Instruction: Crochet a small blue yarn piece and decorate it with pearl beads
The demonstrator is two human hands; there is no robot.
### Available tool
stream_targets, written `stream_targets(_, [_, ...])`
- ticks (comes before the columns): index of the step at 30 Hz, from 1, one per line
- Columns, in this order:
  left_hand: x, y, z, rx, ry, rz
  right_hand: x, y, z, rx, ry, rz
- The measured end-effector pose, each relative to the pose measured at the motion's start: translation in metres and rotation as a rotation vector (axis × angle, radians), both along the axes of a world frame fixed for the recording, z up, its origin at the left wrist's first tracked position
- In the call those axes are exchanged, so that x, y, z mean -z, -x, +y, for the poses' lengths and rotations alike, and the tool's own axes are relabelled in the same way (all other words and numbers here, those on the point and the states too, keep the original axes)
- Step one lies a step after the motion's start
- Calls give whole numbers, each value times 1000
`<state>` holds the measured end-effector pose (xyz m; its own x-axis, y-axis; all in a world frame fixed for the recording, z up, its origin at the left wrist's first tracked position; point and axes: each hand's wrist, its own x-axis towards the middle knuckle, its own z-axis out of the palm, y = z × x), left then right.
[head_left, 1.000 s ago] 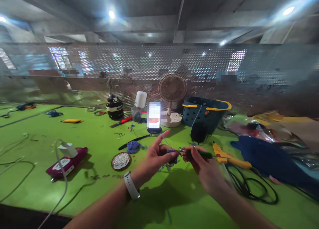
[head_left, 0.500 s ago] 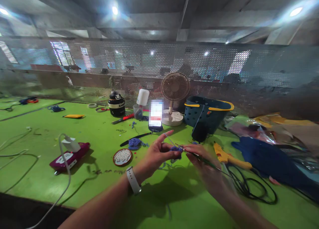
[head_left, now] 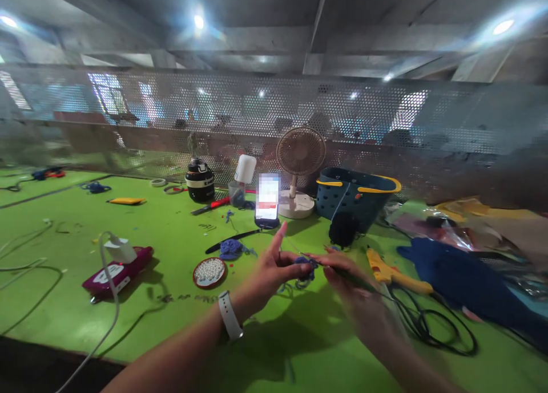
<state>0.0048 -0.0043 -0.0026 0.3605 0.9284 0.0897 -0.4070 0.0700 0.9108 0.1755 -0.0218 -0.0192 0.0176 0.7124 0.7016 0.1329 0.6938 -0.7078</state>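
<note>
My left hand (head_left: 274, 267) pinches a small purple crochet piece (head_left: 306, 267) between thumb and fingers, its index finger raised with a strand of yarn running from it. My right hand (head_left: 346, 276) grips a crochet hook (head_left: 357, 280) whose tip meets the piece; the fingers hide part of the hook. Loose yarn ends dangle below the piece. To the left on the green table (head_left: 171, 233) lies another purple crocheted piece (head_left: 231, 248). Nearer my left wrist sits a round red-rimmed dish of white beads (head_left: 209, 272).
A phone (head_left: 268, 199) stands ahead, before a fan (head_left: 295, 205) and a blue basket (head_left: 359, 196). Black yarn (head_left: 343, 229) lies by the basket. A yellow glue gun (head_left: 396, 274) with a coiled cord is at right. A magenta power strip (head_left: 120, 273) with a plugged charger is at left.
My left index finger has swung more upright. The crochet piece and both hands have shifted slightly; the hook is still at the piece. The view has tilted a little.
</note>
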Motion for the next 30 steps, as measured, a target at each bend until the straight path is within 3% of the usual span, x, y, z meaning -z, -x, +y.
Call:
stream_targets(2, [1, 0, 0, -21, -46, 65, 1, 0, 1, -14, 25, -7])
stream_targets(5, [3, -2, 0, -181, -226, 266, 3, 0, 3, 58, 9, -113])
stream_targets(8, [6, -5, -1, -302, -322, 328, 4, 0, 4, 178, -123, -235])
stream_targets(12, [10, -8, -3, -94, -93, -11, 5, -6, 3, 267, -426, -502])
stream_targets(17, [13, -3, 0, 210, 125, -251, -1, -15, 5, 237, -565, -551])
stream_targets(20, [14, 3, 5, 289, 155, -246, -4, -17, 7, 120, -544, -493])
stream_targets(30, [18, 12, 21, 308, 169, -284, -8, -18, 6, -67, -300, -248])
